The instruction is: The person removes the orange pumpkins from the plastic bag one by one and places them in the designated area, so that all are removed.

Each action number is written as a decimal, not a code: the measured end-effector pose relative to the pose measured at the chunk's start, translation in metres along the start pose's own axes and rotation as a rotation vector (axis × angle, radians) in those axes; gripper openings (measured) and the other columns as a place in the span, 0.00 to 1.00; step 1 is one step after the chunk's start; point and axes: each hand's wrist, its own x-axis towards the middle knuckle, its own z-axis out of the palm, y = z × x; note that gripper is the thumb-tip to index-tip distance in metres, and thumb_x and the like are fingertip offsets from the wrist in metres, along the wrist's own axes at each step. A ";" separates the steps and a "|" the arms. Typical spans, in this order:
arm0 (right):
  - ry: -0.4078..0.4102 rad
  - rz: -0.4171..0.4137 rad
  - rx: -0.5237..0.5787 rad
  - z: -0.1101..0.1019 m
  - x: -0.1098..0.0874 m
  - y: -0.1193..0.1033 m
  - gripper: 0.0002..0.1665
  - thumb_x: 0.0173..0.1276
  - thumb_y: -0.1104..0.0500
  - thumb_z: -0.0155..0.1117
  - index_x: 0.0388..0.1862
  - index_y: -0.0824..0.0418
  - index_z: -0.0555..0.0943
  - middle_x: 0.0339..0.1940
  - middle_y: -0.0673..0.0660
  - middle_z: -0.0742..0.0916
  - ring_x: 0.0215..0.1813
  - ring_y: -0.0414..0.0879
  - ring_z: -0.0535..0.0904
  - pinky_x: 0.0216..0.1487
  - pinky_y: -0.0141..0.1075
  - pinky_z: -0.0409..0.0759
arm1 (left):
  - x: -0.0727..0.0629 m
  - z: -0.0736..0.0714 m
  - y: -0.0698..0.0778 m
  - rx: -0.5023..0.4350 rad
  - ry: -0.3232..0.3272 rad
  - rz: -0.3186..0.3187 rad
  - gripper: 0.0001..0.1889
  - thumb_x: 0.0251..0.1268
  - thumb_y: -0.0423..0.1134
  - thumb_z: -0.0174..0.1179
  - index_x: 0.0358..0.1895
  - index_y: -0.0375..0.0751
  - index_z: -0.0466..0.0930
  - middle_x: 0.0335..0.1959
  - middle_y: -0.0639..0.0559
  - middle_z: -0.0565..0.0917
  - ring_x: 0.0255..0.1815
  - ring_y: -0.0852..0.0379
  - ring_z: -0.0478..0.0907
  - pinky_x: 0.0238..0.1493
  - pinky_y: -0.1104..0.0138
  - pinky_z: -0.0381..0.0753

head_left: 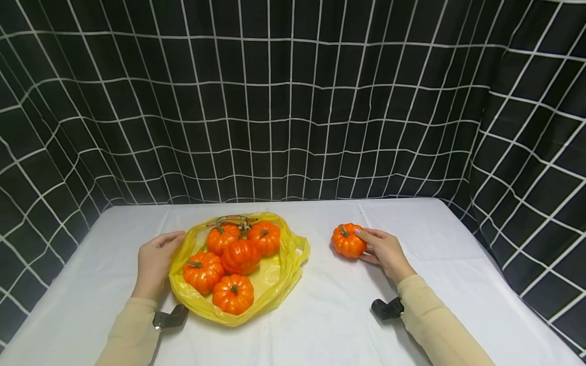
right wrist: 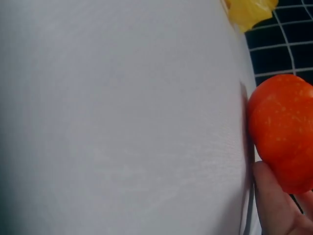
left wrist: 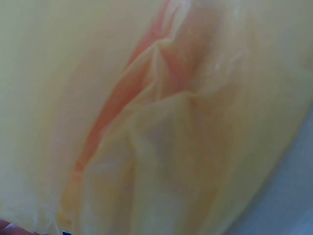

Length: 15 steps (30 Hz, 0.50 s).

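Observation:
On the table's left half a yellow plastic bag lies with its mouth spread wide. Inside it are several small orange pumpkins with green stems; one in the middle rests against the others. My left hand holds the bag's left rim, its fingertips at the plastic. The left wrist view is filled by the bag's blurred yellow film, orange showing through. To the right of the bag, my right hand grips another small pumpkin from its right side, thumb on top near the stem. That pumpkin's ribbed side fills the right edge of the right wrist view.
A white cloth covers the table. Black curtains with a white grid stand behind it and along both sides. One bag handle sticks out toward the right. A thin brown-and-green thing lies at the bag's back rim.

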 end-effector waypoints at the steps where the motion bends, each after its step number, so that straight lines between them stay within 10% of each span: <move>1: 0.000 -0.003 -0.003 0.000 0.000 0.001 0.43 0.72 0.45 0.62 0.75 0.69 0.62 0.73 0.71 0.70 0.41 0.34 0.81 0.48 0.35 0.87 | 0.000 0.000 0.000 0.007 0.000 0.000 0.24 0.71 0.51 0.59 0.61 0.38 0.79 0.64 0.41 0.80 0.42 0.76 0.76 0.43 0.84 0.80; 15: -0.007 -0.035 -0.052 -0.006 0.000 0.005 0.37 0.73 0.49 0.61 0.69 0.75 0.68 0.41 0.48 0.84 0.36 0.32 0.81 0.44 0.29 0.86 | 0.000 0.001 0.000 0.025 0.012 0.010 0.23 0.71 0.50 0.59 0.60 0.38 0.80 0.63 0.41 0.81 0.42 0.78 0.76 0.43 0.84 0.79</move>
